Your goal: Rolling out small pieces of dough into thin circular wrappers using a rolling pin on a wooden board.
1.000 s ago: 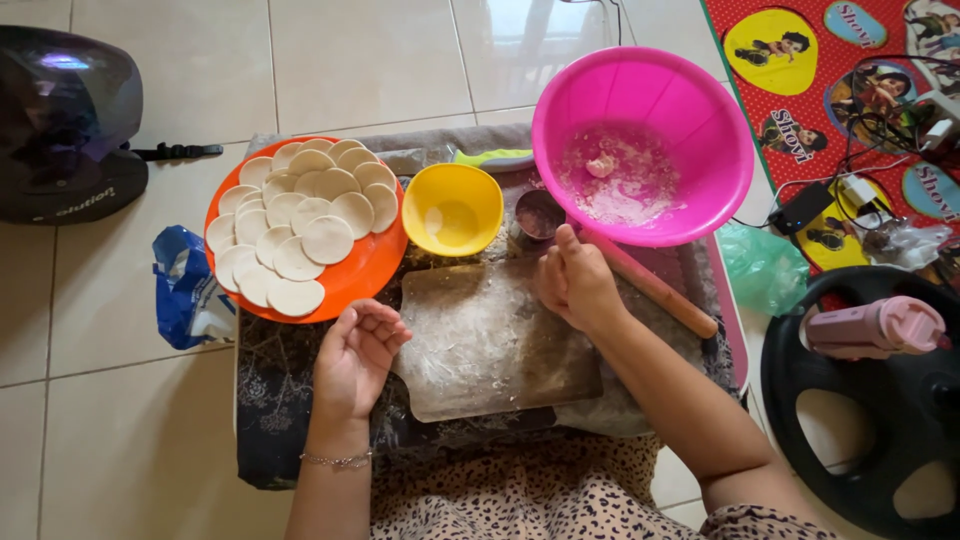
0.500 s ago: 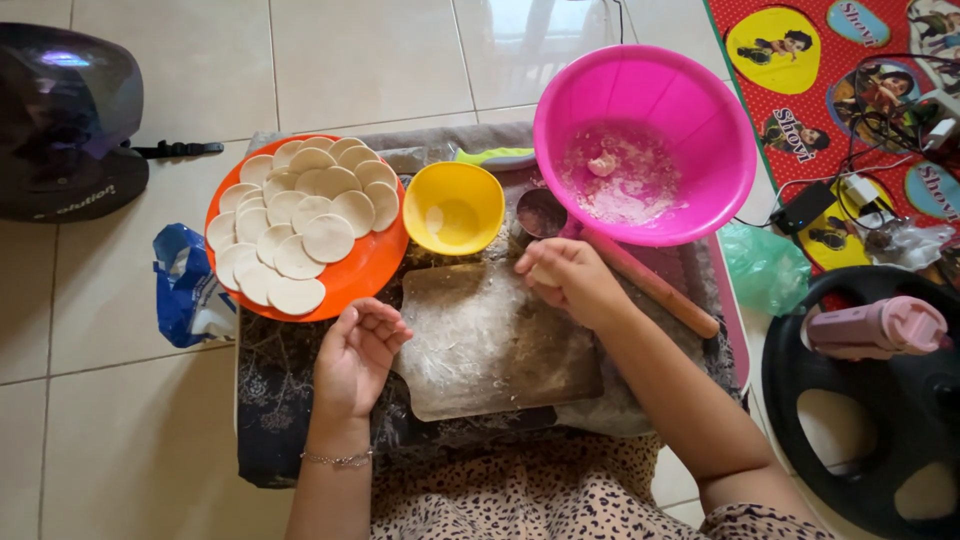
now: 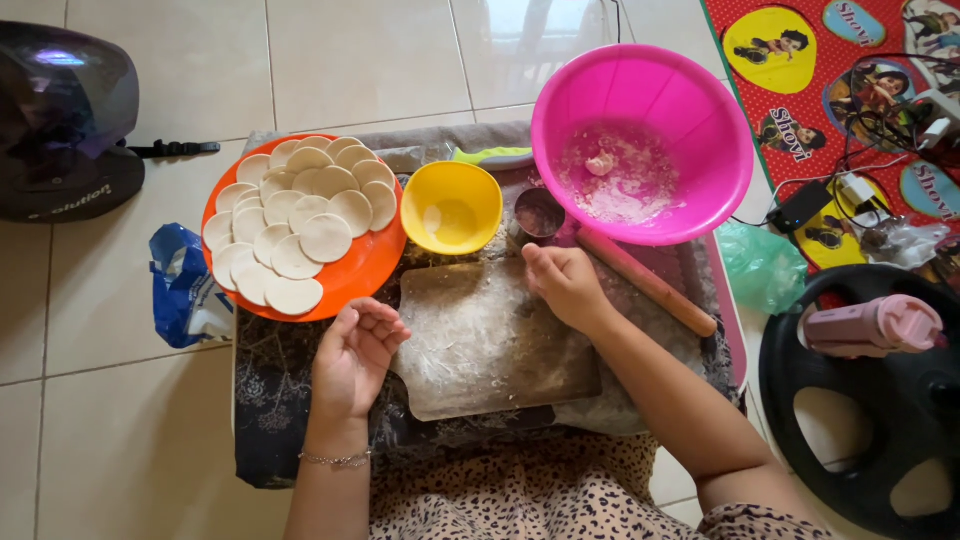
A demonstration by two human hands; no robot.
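The orange plate (image 3: 372, 268) is sitting at the left edge of the dark cloth (image 3: 270, 400) spread on the tiled floor (image 3: 120, 440), carrying overlapping rounds of pale dough (image 3: 300, 225). Just beside it the yellow bowl (image 3: 452, 208) is holding a thin dusting of flour. The big pink basin (image 3: 700, 110) at the cloth's far right corner is showing flour crumbs and a small lump of dough at its bottom. A small metal cup (image 3: 540, 212) is standing between bowl and basin. The floured wooden board (image 3: 490, 345) is lying in the middle of the cloth. The left hand (image 3: 355, 355) is resting palm up at the board's left edge, fingers loosely curled and holding nothing. The right hand (image 3: 565, 285) is hovering over the board's far right corner beside the rolling pin (image 3: 650, 285), fingers bunched together; whether they are pinching anything cannot be told.
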